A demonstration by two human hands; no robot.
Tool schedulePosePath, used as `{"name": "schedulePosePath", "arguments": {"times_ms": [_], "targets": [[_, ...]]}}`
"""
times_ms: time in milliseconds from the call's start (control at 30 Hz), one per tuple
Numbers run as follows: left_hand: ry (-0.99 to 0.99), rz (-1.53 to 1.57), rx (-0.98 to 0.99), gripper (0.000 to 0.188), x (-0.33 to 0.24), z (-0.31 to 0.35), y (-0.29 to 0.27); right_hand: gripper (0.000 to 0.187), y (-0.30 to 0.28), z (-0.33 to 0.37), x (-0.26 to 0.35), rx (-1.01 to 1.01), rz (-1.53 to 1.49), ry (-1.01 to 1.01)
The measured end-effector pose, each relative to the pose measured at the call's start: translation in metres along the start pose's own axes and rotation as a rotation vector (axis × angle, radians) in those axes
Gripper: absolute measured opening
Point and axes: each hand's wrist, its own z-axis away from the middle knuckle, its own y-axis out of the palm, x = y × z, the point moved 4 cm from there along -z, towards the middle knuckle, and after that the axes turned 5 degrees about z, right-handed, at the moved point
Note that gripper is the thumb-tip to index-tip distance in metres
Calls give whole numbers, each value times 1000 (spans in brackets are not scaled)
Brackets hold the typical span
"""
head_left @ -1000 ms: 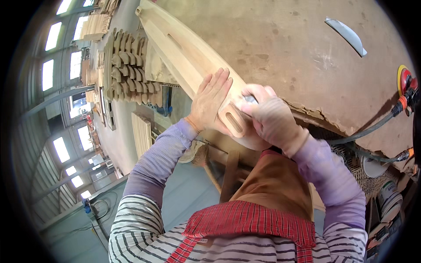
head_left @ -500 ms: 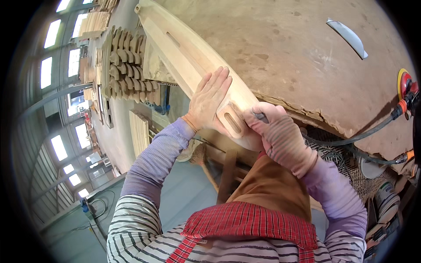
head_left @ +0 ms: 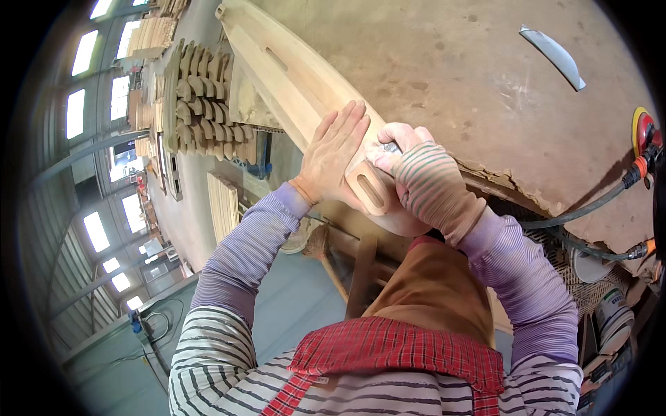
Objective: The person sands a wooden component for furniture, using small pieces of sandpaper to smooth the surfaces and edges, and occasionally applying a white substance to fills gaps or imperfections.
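Observation:
A long pale wooden piece (head_left: 291, 83) with slotted holes lies along the edge of a dusty brown workbench (head_left: 451, 76). My left hand (head_left: 333, 156) lies flat on its near end, fingers spread, holding it down. My right hand (head_left: 416, 173), in a thin striped glove, is closed on a small dark-tipped tool or pad pressed against the wood beside an oval slot (head_left: 374, 193); what it is exactly I cannot tell. The two hands almost touch.
A curved metal blade (head_left: 555, 55) lies on the bench at the far right. An orange sander (head_left: 645, 135) with cable sits at the right edge. Stacks of shaped wooden parts (head_left: 201, 104) stand at the left. A small broom (head_left: 319, 246) hangs below the bench.
My right hand has slid back up along the wood toward my left hand after moving down to the near end. My left hand stays pressed flat on the piece.

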Motion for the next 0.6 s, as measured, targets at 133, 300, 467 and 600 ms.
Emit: {"name": "schedulePosePath", "arguments": {"times_ms": [133,300,467,600], "targets": [[-27,7,21,135,0,3,-2,35,-14,47,12,43,-3,72],[-13,12,22,139,0,0,1,37,-3,15,6,24,85,43],[-26,41,-14,142,6,-5,5,39,-56,6,-34,-42,199,164],[-75,-7,-39,140,6,-21,9,39,-193,12,-78,-351,1015,231]]}}
